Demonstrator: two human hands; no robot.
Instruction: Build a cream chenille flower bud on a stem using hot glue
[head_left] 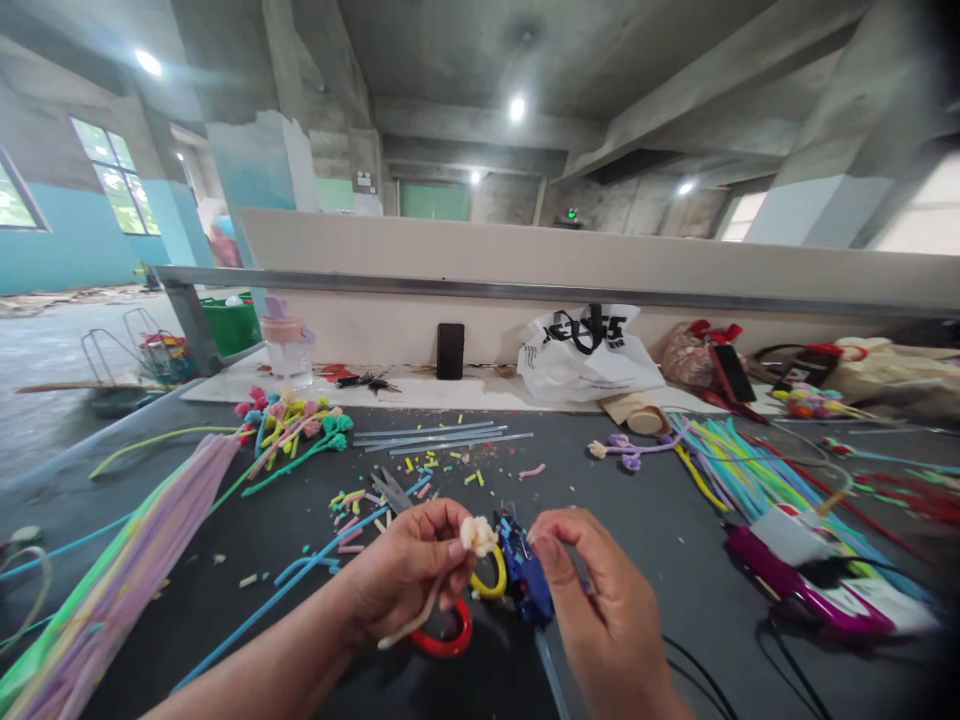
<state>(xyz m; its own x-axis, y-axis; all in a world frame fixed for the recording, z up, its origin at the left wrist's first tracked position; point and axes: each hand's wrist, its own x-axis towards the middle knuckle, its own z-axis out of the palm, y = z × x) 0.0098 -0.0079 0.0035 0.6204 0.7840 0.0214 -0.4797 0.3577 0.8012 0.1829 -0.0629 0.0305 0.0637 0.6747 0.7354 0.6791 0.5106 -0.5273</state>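
My left hand (424, 555) pinches a small cream fluffy flower (478, 537), its pale stem (414, 620) hanging below the fingers. To its right, my right hand (592, 580) has thumb and index finger pressed together; whatever may be between them is too small to make out. Between the hands lies a blue glue gun (529, 580) with a clear glue stick (551, 670) at its lower end. Scissors with one yellow handle loop (491, 575) and one red loop (448, 640) lie under and beside my left hand, blades pointing up and left.
Pipe-cleaner bundles lie at left (142, 550) and right (757, 470). Finished flowers (300, 420), glue sticks (442, 437) and cut scraps sit toward the back. A purple device (810, 590) with cables is at right. A bottle (287, 350), phone (450, 351) and white bag (585, 355) stand behind.
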